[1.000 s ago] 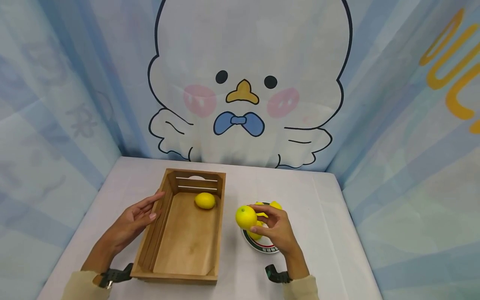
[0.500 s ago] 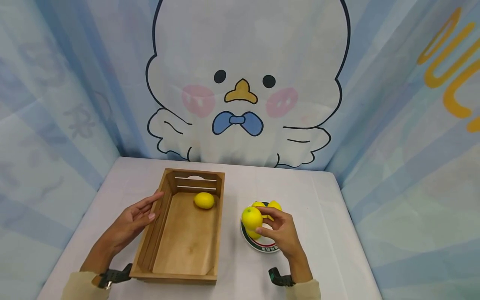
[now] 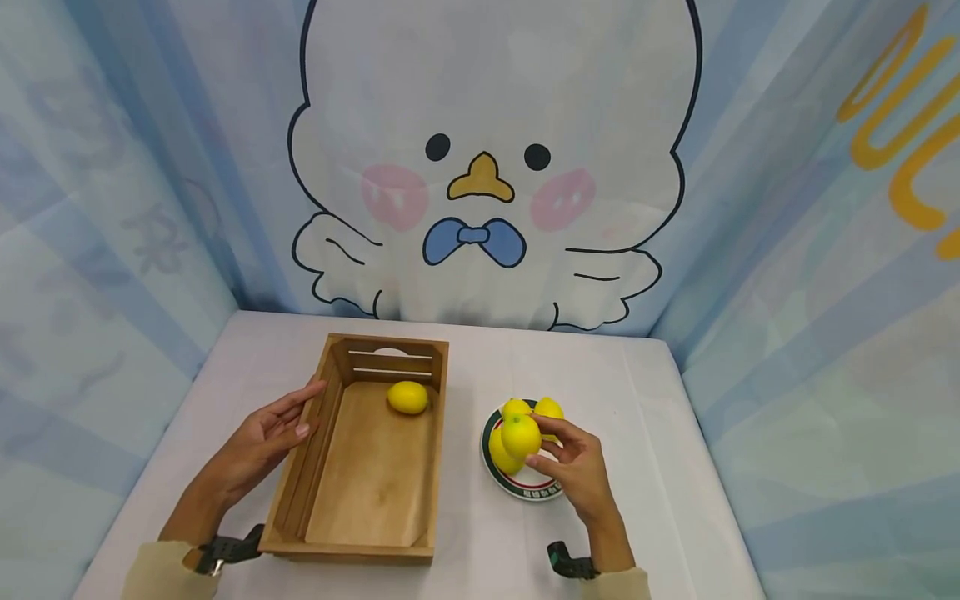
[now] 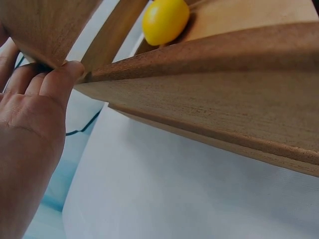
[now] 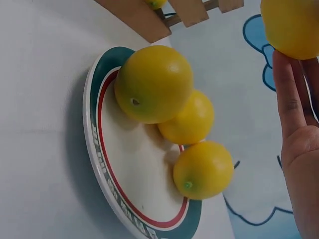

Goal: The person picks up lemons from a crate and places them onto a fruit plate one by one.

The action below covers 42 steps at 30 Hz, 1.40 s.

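In the head view, my right hand pinches a yellow lemon between thumb and fingers, raised over a plate. Three more lemons lie on that plate; the right wrist view shows the large near one and a smaller one with a green tip. The held lemon is at the top right there. My left hand rests its fairly straight fingers against the left wall of a wooden crate. Inside the crate, near its far end, lies one lemon.
A white cloth-covered table bears the crate on the left and the plate on the right, with a gap between them. Printed curtains rise along the back and both sides. Each wrist wears a dark camera mount.
My right hand has moved to the right with the lemon, from the plate's left edge to over the plate. The left hand and crate have stayed in place.
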Available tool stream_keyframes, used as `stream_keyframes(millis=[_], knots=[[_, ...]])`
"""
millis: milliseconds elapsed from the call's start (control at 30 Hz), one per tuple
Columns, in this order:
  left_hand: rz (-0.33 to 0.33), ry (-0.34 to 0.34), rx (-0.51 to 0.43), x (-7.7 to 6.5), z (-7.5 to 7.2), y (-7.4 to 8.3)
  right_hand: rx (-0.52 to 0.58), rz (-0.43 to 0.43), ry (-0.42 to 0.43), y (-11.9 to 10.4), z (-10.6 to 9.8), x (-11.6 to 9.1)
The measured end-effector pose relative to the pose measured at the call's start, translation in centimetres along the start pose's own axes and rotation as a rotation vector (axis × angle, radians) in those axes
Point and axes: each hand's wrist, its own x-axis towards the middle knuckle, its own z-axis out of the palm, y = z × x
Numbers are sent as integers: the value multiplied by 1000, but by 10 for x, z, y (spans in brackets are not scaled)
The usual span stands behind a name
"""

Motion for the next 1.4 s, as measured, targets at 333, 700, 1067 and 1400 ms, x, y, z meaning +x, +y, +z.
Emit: stream_keyframes(millis=[333,700,1067,1400], knots=[[-7,8,8,1,1,1,-59,40,146,7,-11,-9],[-25,18,15,1,1,1,-97,137,237,14,-18,-19],[-17,14,10,0,1,0,-164,165,300,32,-22,-26],[-28,5,27,0,1,1,-247,212,334,42,-18,-29]])
